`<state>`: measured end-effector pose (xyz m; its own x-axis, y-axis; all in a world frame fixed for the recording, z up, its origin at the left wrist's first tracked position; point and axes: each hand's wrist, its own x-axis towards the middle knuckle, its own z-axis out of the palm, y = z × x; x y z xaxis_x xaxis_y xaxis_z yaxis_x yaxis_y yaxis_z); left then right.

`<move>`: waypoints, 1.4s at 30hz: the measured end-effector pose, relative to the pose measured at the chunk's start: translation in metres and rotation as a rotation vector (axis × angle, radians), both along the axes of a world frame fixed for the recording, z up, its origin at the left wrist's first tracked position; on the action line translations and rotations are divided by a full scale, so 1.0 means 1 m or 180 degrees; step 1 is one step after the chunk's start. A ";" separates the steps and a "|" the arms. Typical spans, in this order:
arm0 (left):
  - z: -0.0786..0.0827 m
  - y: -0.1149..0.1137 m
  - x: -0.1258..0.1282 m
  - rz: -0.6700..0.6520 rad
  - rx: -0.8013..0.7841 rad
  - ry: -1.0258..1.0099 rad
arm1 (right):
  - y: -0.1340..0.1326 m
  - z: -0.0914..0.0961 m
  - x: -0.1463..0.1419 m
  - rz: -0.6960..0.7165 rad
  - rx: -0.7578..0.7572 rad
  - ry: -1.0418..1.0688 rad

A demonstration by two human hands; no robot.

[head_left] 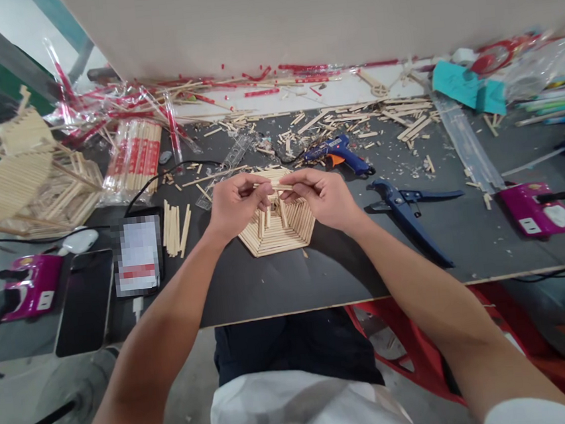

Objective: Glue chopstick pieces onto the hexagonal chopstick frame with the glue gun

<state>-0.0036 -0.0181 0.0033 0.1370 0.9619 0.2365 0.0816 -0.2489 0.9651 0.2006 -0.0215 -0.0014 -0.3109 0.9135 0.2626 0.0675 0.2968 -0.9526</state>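
Between the fingertips of both hands, a short wooden stick (pixel 280 187) is held level. My left hand (pixel 236 203) pinches one end and my right hand (pixel 328 197) pinches the other. Directly beneath them rests a many-sided piece built of wooden sticks (pixel 278 242), laid in nested rings, with a few short sticks standing up at its middle. My hands hide part of its upper side. A blue glue gun (pixel 339 153) lies behind my right hand. To the right of that hand is a dark blue cutter (pixel 408 220) with spread handles.
Loose sticks (pixel 177 229) and two phones (pixel 84 301) lie at left, near a purple power socket (pixel 34 282). Wrapped stick bundles (pixel 132 156) and a larger stick model (pixel 24 177) stand behind. Stick offcuts (pixel 409 126) litter the back. Another purple socket (pixel 536 207) sits at right.
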 end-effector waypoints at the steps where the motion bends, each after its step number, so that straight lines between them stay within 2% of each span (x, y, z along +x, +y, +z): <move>1: 0.001 0.000 -0.001 0.0010 0.0038 0.0012 | 0.000 0.001 0.001 0.0092 0.0038 -0.0017; 4: 0.003 0.001 -0.005 0.0075 0.0153 0.0103 | -0.002 0.004 0.004 0.0304 0.0143 -0.0078; 6: 0.002 0.001 -0.006 0.0083 0.0207 0.0134 | -0.002 0.004 0.004 0.0295 0.0145 -0.0113; 8: 0.000 0.000 -0.006 0.0052 0.0235 0.0112 | -0.001 0.001 0.003 0.0071 0.0097 -0.0102; 11: -0.002 -0.001 -0.004 0.0004 0.0283 0.0112 | 0.002 -0.003 0.001 -0.0493 0.0050 -0.0093; 13: -0.002 -0.001 -0.003 0.0011 0.0330 0.0124 | 0.003 -0.004 0.001 -0.0635 0.0069 -0.0145; 21: 0.002 0.002 -0.007 0.0131 0.0351 0.0067 | 0.001 0.007 0.011 -0.0116 0.0331 -0.0360; 25: 0.001 0.006 -0.012 0.0236 0.0421 0.0027 | 0.005 0.004 0.018 0.0068 0.0535 -0.0419; 29: -0.005 0.010 -0.012 0.0554 0.0389 -0.0013 | 0.012 -0.001 0.025 -0.0446 0.0895 -0.0607; 32: -0.014 0.005 -0.003 0.0552 0.0338 0.0111 | 0.014 0.001 0.028 -0.0855 0.1009 -0.0805; 34: -0.018 -0.003 0.004 0.0467 0.0530 0.0511 | 0.012 0.005 0.029 -0.0881 0.1022 -0.0930; 37: -0.018 -0.019 0.015 0.0130 0.1398 0.1416 | 0.009 0.010 0.027 -0.0726 0.1050 -0.1116; 39: -0.016 -0.028 0.019 -0.0059 0.1911 0.1832 | 0.008 0.011 0.026 -0.0485 0.1050 -0.1243; 42: -0.011 -0.035 0.021 -0.0114 0.2398 0.2226 | 0.007 0.011 0.024 -0.0065 0.0949 -0.1322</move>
<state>0.0170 -0.0532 -0.0080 0.5015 0.5895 0.6332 0.5461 -0.7834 0.2968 0.2251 -0.0148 0.0097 -0.4272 0.8246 0.3708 0.4311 0.5463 -0.7182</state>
